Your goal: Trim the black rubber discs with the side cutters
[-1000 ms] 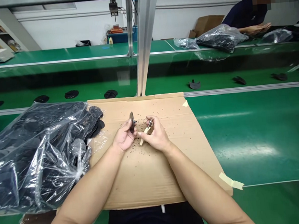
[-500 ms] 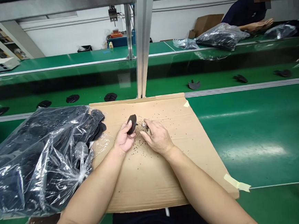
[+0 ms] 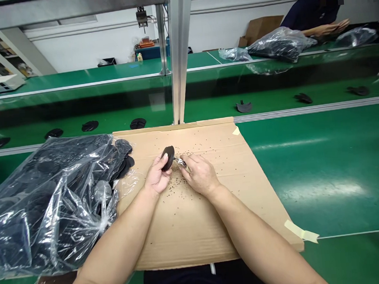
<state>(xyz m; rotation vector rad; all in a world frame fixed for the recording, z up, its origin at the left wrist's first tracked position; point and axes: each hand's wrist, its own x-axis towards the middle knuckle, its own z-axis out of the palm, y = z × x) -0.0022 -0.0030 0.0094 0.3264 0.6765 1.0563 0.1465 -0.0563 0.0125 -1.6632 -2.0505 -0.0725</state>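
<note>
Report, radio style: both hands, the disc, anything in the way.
Left hand gripping disc. Right hand holding tool, metal end beside disc. Dark bits strewn on cardboard; nothing visibly blocking.

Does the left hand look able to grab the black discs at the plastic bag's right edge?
Probably not as things stand: the left hand is holding a black disc. Otherwise the way looks free, with mostly cardboard between it and those discs.

At twelve o'clock, a metal post (image 3: 179, 57) rises before the white wall (image 3: 215, 34). At ten o'clock stands a pale cabinet (image 3: 27, 49), partly visible, and between one and two o'clock, a cardboard box (image 3: 264, 30). Toward four o'clock, the green tabletop (image 3: 309, 159) gives back a whitish shine (image 3: 329, 190).
</note>
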